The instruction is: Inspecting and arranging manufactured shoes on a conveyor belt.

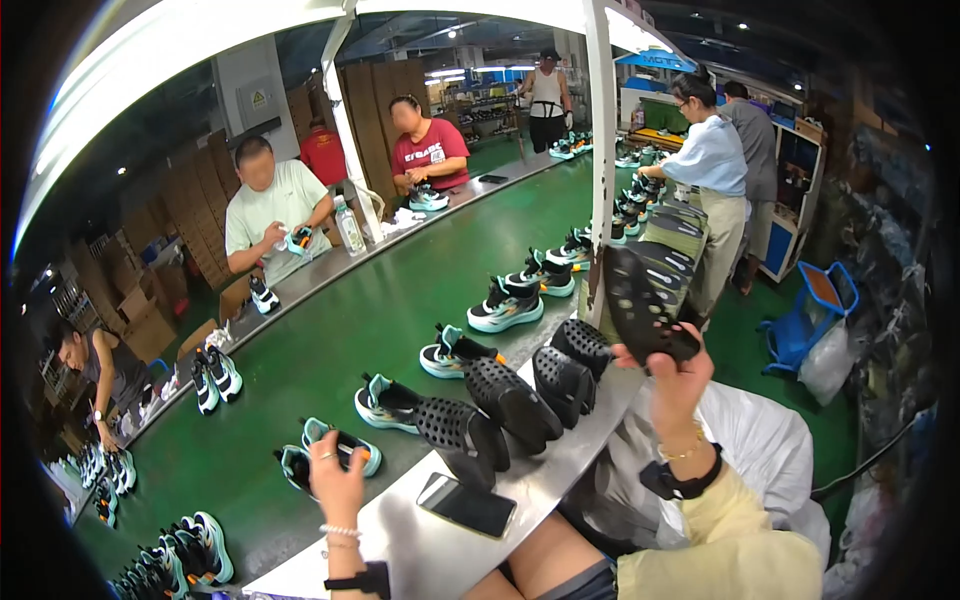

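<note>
Pinching a black perforated shell [636, 300], the right hand [682, 378] is right of the phone [467, 504]; left of the phone, by a sneaker [371, 461], the left hand's [338, 485] grip is unclear. Beyond, lettering marks a red shirt [442, 145].

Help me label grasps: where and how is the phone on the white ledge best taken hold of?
Likely pinch the phone by its long edges, from above on the wearer's side: it lies flat, and a black perforated shoe stands close behind.
</note>
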Available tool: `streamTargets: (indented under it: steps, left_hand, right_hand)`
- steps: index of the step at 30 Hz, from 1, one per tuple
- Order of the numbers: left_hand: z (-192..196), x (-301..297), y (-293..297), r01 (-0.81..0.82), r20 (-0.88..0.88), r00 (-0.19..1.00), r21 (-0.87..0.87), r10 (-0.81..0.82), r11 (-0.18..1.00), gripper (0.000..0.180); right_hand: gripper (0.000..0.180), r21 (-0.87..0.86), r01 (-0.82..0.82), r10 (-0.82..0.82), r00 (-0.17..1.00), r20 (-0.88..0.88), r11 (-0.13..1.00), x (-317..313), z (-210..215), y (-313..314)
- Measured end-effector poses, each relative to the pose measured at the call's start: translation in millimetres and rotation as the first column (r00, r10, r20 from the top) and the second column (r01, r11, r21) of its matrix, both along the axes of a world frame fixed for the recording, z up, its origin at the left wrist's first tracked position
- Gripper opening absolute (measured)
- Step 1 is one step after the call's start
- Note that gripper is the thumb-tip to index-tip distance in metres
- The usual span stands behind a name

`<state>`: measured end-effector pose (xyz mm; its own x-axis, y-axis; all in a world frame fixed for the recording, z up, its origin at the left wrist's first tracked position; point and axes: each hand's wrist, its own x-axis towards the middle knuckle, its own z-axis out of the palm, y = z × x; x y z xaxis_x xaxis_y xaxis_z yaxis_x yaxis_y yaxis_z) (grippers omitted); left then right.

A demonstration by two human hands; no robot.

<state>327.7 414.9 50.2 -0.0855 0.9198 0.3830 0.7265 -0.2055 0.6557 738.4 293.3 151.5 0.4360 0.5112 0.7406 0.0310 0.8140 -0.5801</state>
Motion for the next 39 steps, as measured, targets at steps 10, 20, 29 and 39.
streamTargets:
  steps: [10,20,29,39]
  left_hand:
    - [-135.1,-72.8,51.7,0.078,-0.040,0.996,0.123,-0.074,0.989,0.044]
    - [-106.3,-73.9,-5.8,-0.053,0.198,0.980,0.088,0.035,0.995,0.033]
    - [-101.5,-73.9,-8.1,-0.046,0.214,0.976,0.085,0.027,0.995,0.032]
    - [-129.5,-91.4,-2.4,-0.065,0.177,0.983,0.114,0.044,0.991,0.025]
  right_hand:
    - [0.043,-0.268,0.182,0.170,0.425,0.889,0.946,-272.5,-21.1,62.3]
    - [0.019,-0.371,0.403,0.336,0.158,0.929,0.837,-377.9,-74.9,171.8]
    - [0.013,-0.074,0.382,0.111,-0.075,0.991,0.921,-397.2,-138.8,202.2]
    - [0.012,-0.315,0.667,0.293,0.149,0.944,0.675,-451.7,-175.6,216.1]
